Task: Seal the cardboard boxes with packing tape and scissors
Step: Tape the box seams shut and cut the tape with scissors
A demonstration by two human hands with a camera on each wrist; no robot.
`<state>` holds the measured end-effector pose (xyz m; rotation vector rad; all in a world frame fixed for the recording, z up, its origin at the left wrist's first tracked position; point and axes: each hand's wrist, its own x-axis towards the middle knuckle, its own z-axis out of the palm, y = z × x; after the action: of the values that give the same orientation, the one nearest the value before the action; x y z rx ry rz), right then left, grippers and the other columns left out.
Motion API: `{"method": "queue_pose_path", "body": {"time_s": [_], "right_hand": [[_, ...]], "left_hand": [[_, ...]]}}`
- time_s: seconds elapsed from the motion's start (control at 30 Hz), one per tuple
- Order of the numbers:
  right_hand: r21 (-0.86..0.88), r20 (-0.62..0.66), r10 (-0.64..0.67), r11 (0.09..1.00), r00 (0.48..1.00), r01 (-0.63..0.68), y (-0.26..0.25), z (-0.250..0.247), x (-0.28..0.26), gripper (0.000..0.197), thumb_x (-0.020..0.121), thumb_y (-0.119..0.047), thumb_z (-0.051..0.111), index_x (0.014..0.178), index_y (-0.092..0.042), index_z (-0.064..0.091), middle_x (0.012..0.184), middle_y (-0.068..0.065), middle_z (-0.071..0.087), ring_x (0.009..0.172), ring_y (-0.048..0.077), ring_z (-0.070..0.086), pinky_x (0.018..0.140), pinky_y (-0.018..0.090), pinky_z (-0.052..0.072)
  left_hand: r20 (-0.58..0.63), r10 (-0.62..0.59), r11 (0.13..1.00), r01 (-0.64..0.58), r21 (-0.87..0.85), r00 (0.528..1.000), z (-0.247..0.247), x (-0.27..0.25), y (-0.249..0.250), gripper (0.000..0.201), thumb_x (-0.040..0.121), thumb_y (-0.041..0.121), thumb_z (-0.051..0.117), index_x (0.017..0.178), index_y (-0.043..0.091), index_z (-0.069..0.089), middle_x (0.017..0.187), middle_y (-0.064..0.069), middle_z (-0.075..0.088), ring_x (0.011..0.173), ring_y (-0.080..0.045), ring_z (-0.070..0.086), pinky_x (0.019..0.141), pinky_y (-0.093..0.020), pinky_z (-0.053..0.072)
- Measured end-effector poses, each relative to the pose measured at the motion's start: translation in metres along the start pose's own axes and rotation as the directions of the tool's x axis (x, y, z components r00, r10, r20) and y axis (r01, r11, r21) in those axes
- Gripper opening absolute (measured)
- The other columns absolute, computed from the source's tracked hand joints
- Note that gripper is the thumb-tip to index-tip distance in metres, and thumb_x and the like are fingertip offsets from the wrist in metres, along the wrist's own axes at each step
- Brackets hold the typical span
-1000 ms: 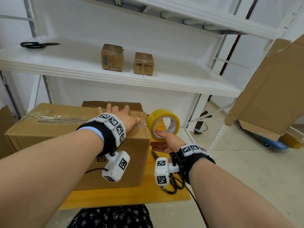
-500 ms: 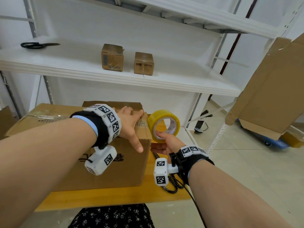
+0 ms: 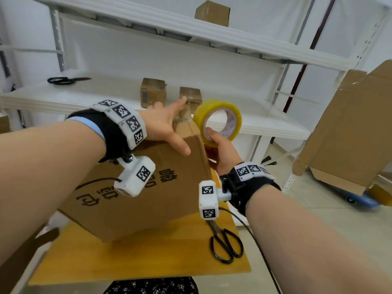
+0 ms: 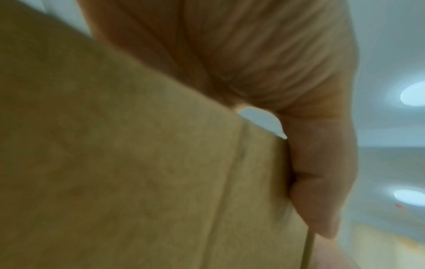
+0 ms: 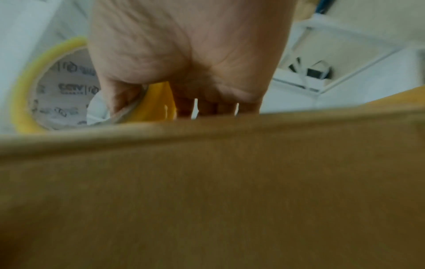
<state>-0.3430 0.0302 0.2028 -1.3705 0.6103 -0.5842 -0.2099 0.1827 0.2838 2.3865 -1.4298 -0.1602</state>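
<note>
A large cardboard box point(image 3: 148, 198) with black print stands tilted over the wooden table point(image 3: 148, 262). My left hand point(image 3: 167, 126) grips its upper right corner, fingers over the top and thumb on the printed face. The left wrist view shows the thumb point(image 4: 322, 182) pressed against the box edge point(image 4: 115, 163). Just right of that corner my right hand point(image 3: 220, 151) holds a yellow tape roll point(image 3: 216, 102) upright, thumb inside the core. In the right wrist view the roll point(image 5: 25, 87) sits behind the box wall point(image 5: 207, 182). Black scissors point(image 3: 221, 230) lie on the table under my right wrist.
A second pair of scissors point(image 3: 61, 80) lies on the white shelf's left end, with two small boxes point(image 3: 152, 92) point(image 3: 190, 95) at its middle. Another small box point(image 3: 212, 12) sits on the upper shelf. A big open carton point(image 3: 350, 134) stands at the right.
The large box has gone from lying flat to tilted, its right end raised by my left hand, which moved from the top to the corner. My right hand has lifted the tape roll higher.
</note>
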Motion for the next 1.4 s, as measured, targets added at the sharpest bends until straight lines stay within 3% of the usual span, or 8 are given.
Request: {"method": "queue_pose_path", "body": {"time_s": [0.27,0.63,0.77,0.87,1.07,1.17,1.3,1.4], "right_hand": [[-0.271,0.014,-0.246,0.932,0.969,0.241,-0.104,0.040,-0.015,0.044,0.081,-0.054,0.070,0.102,-0.017,0.072,0.087,0.007,0.076,0.071,0.019,0.070,0.060,0.030,0.054],[-0.435,0.072,-0.177,0.880,0.982,0.191,-0.056,0.091,0.005,0.041,0.075,-0.047,0.076,0.104,-0.018,0.072,0.097,0.005,0.076,0.092,0.025,0.071,0.092,0.046,0.055],[-0.531,0.169,-0.157,0.817,0.973,0.224,-0.047,0.118,0.007,0.046,0.071,-0.056,0.077,0.099,-0.019,0.074,0.098,0.004,0.076,0.094,0.024,0.070,0.094,0.046,0.054],[-0.602,0.239,-0.157,0.751,0.958,0.273,-0.040,0.138,0.008,0.047,0.072,-0.062,0.075,0.097,-0.021,0.074,0.098,0.002,0.075,0.094,0.023,0.070,0.093,0.046,0.055],[-0.701,0.386,-0.109,0.611,0.916,0.368,-0.028,0.167,0.008,0.058,0.071,-0.071,0.072,0.103,-0.023,0.071,0.099,-0.003,0.073,0.092,0.016,0.068,0.091,0.038,0.054],[-0.710,0.453,-0.029,0.592,0.891,0.381,-0.023,0.176,0.012,0.074,0.055,-0.073,0.080,0.110,-0.026,0.068,0.106,-0.004,0.072,0.100,0.017,0.067,0.096,0.042,0.052],[-0.718,0.487,-0.005,0.567,0.874,0.404,-0.024,0.175,0.018,0.066,0.061,-0.055,0.088,0.114,-0.024,0.065,0.107,-0.004,0.071,0.101,0.017,0.066,0.099,0.043,0.051],[-0.723,0.473,-0.003,0.571,0.881,0.390,-0.022,0.171,0.017,0.072,0.058,-0.061,0.086,0.117,-0.026,0.064,0.109,-0.006,0.071,0.103,0.016,0.066,0.100,0.043,0.050]], "left_hand": [[-0.205,0.023,0.868,-0.121,-0.482,0.979,-0.030,-0.015,-0.023,0.154,0.027,0.069,0.089,0.142,0.056,-0.013,0.159,-0.004,0.020,0.141,-0.024,0.031,0.113,-0.051,0.031],[-0.120,-0.065,0.810,-0.018,-0.586,0.991,0.032,-0.046,-0.100,0.145,0.034,0.061,0.094,0.126,0.077,-0.017,0.160,-0.002,0.015,0.145,-0.025,0.021,0.114,-0.057,0.026],[-0.092,-0.044,0.802,-0.020,-0.597,0.995,0.035,-0.059,-0.126,0.148,0.040,0.047,0.098,0.142,0.062,-0.008,0.155,0.003,0.026,0.140,-0.021,0.030,0.111,-0.051,0.034],[-0.018,0.036,0.691,-0.038,-0.721,0.999,0.027,-0.069,-0.135,0.125,0.064,0.013,0.088,0.149,0.042,0.002,0.135,0.017,0.042,0.117,0.000,0.047,0.091,-0.017,0.047],[0.005,-0.052,0.440,0.027,-0.897,0.999,0.012,-0.087,-0.140,0.032,0.074,0.032,0.072,0.105,0.042,0.068,0.107,0.013,0.072,0.101,0.000,0.065,0.092,-0.027,0.047],[0.017,-0.198,0.315,0.080,-0.946,0.980,0.023,-0.088,-0.159,0.052,0.069,0.019,0.066,0.120,0.029,0.066,0.125,-0.001,0.065,0.119,-0.019,0.054,0.107,-0.042,0.035],[0.044,-0.272,0.158,0.090,-0.983,0.961,0.030,-0.084,-0.156,0.051,0.083,-0.001,0.042,0.126,0.018,0.062,0.121,-0.013,0.063,0.091,-0.024,0.052,0.074,-0.032,0.044],[0.071,-0.281,0.111,0.106,-0.988,0.957,0.029,-0.086,-0.151,0.043,0.083,0.001,0.040,0.116,0.015,0.066,0.107,-0.016,0.063,0.091,-0.028,0.049,0.080,-0.036,0.043]]}}
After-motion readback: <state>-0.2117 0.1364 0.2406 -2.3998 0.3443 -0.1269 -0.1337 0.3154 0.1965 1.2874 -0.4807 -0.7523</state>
